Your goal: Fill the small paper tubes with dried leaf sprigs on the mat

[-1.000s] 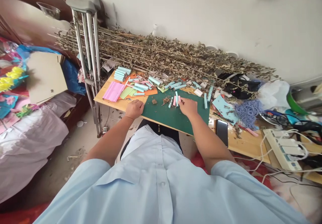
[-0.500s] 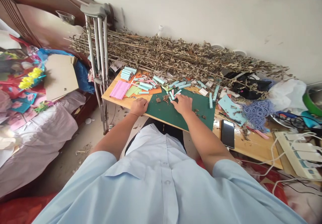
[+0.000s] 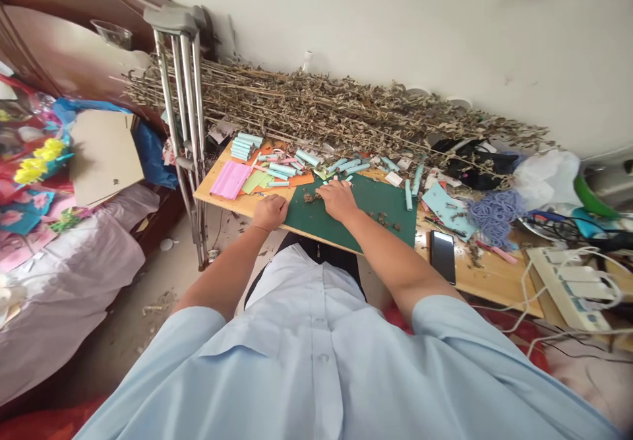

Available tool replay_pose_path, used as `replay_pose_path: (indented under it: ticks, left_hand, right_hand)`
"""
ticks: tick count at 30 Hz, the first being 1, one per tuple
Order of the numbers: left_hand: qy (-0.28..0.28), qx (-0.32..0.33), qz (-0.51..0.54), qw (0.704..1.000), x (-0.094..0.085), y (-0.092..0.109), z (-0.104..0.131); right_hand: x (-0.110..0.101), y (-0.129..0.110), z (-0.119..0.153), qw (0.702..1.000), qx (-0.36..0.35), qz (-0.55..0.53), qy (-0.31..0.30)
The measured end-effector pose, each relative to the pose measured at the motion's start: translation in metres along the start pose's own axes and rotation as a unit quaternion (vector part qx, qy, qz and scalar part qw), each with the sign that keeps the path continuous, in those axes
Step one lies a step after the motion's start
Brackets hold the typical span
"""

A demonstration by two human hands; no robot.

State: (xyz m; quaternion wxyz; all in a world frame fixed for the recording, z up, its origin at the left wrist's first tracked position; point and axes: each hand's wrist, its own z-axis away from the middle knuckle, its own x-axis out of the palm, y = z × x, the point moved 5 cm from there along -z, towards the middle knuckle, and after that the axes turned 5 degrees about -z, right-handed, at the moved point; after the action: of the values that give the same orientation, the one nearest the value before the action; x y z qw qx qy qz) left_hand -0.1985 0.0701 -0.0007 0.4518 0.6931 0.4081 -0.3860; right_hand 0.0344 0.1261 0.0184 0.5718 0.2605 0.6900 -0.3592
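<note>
My left hand (image 3: 270,212) rests curled on the near edge of the wooden table, fingers closed and their inner side hidden. My right hand (image 3: 337,198) is over the green mat (image 3: 366,222), its fingers bent down onto dried leaves. A small clump of dried leaves (image 3: 309,198) lies by its fingertips, and more crumbs (image 3: 380,218) are scattered to its right. Just beyond are light-blue paper rolls (image 3: 350,165), some partly covered by the hand. Pink paper sheets (image 3: 230,179) and a stack of blue rolls (image 3: 246,144) lie at the table's left.
Long dried stalks (image 3: 316,100) are heaped along the wall. Metal crutches (image 3: 185,97) stand at the left table corner. To the right are a phone (image 3: 442,257), blue yarn (image 3: 497,216), a white plastic bag (image 3: 544,179) and a power strip (image 3: 568,288) with cables.
My right hand has moved left across the mat, from the small paper rolls to the dried-leaf clumps. My left hand stays at the table edge. The camera view has shifted slightly.
</note>
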Motion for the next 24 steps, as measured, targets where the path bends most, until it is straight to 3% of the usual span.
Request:
replay_pose_path:
  ticks: [7,12,19,24]
  left_hand:
    - [0.005,0.008,0.012,1.000,0.002,-0.002,-0.003]
    - [0.011,0.009,0.017,1.000,0.001,-0.001,-0.004]
    - [0.004,0.017,0.007,1.000,0.002,0.001,-0.003]
    - [0.012,0.019,0.003,1.000,0.002,0.001,-0.002]
  right_hand:
    - [0.002,-0.009,0.004,1.000,0.029,0.010,0.005]
    - [-0.021,-0.001,0.012,0.992,0.069,-0.072,0.077]
    - [-0.060,0.077,0.040,0.956,0.214,-0.111,0.169]
    - [-0.048,0.121,0.060,0.948,0.292,-0.092,0.088]
